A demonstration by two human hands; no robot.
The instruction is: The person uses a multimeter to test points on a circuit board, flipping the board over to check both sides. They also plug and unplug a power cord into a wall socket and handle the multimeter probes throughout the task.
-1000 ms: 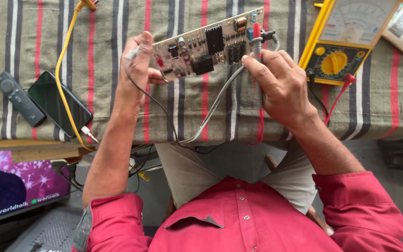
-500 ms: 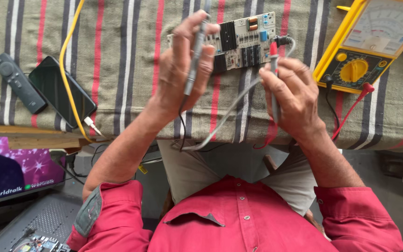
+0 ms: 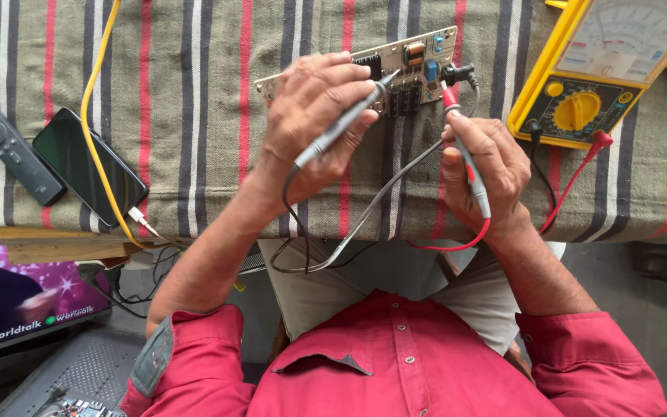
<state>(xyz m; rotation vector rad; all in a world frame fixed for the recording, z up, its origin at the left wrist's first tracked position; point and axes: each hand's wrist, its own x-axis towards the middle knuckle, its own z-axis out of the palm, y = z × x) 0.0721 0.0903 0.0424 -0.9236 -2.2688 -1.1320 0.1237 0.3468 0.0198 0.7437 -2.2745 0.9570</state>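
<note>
Grip: your left hand (image 3: pixel 310 123) clamped pen-style on black probe (image 3: pixel 345 127), right hand (image 3: pixel 488 166) on red probe (image 3: pixel 465 158); tips reach circuit board (image 3: pixel 407 69) flat on striped worktop (image 3: pixel 194 93); yellow multimeter (image 3: pixel 588 77) right, dial readable.

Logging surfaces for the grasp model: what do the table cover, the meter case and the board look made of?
Table cover: woven cloth, matte, coarse weave with stripes. Meter case: likely moulded plastic or rubber, smooth yellow with a slight sheen. Board: seemingly rigid tan laminate, flat, carrying small parts. The left hand and right hand each hold a probe against it.
</note>
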